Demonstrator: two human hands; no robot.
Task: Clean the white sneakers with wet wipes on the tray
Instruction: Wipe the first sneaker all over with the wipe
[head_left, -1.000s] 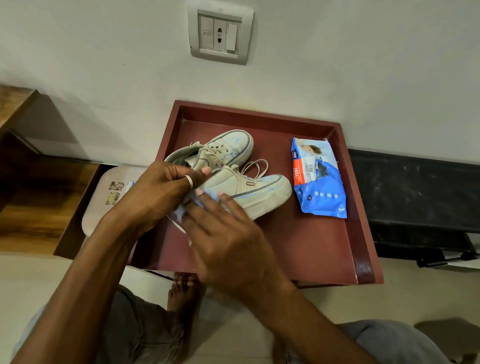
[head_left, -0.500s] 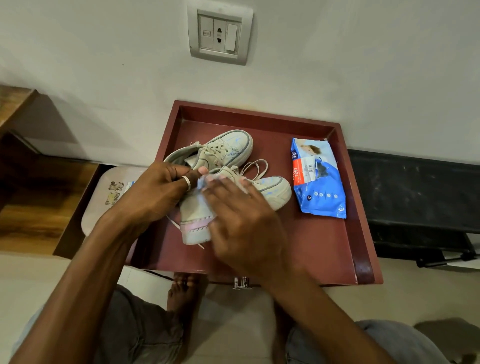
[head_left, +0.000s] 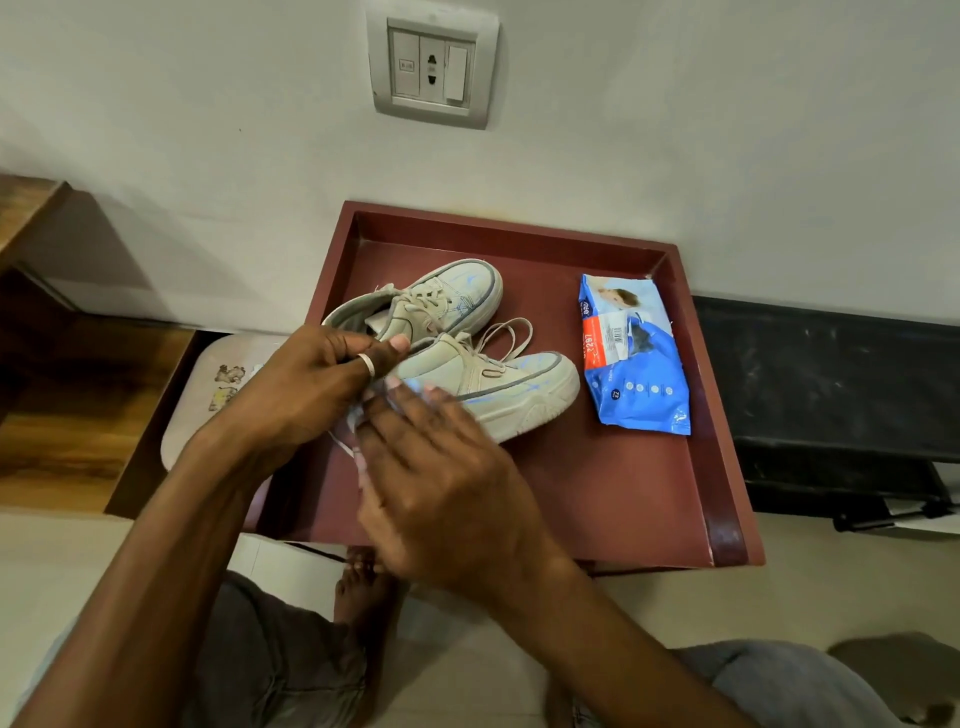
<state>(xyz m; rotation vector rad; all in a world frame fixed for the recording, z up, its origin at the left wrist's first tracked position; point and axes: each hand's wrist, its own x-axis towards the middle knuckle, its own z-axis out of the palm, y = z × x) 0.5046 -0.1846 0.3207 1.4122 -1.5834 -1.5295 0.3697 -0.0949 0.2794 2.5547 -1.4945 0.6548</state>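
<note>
At the tray's 8 o'clock corner my right hand (head_left: 447, 478) lies nearly flat, fingers straight and close together, pressing a wet wipe (head_left: 357, 418) against the heel end of the near sneaker (head_left: 519, 395). Only pale scraps of the wipe show round the fingertips. My left hand (head_left: 306, 384), a ring (head_left: 367, 364) on one finger, comes in from 9 o'clock and curls round that shoe's collar, gripping it.

The near sneaker points its toe toward 3 o'clock and has blue smears on its side. The far sneaker (head_left: 452, 296) sits just behind it at 12 o'clock, toe toward 2 o'clock. I cannot tell whether the two touch.

Both rest on the dark red tray (head_left: 727, 467). A blue pack of wipes (head_left: 634, 358) lies flat at 3 o'clock, apart from the near toe and close to the right wall. From 4 to 6 o'clock the tray floor is bare between my right hand and the right rim. Raised walls run along the far and right sides.

The far rim stands close to a pale wall (head_left: 727, 130), which carries a socket plate (head_left: 434, 73) at 12 o'clock. Off the tray at 9 o'clock is a pale padded seat (head_left: 208, 395) and beyond it a wooden surface (head_left: 62, 415). A black bench (head_left: 831, 374) lies at 3 o'clock. Pale floor (head_left: 779, 587) and my bare foot (head_left: 358, 577) are at 6 o'clock.
</note>
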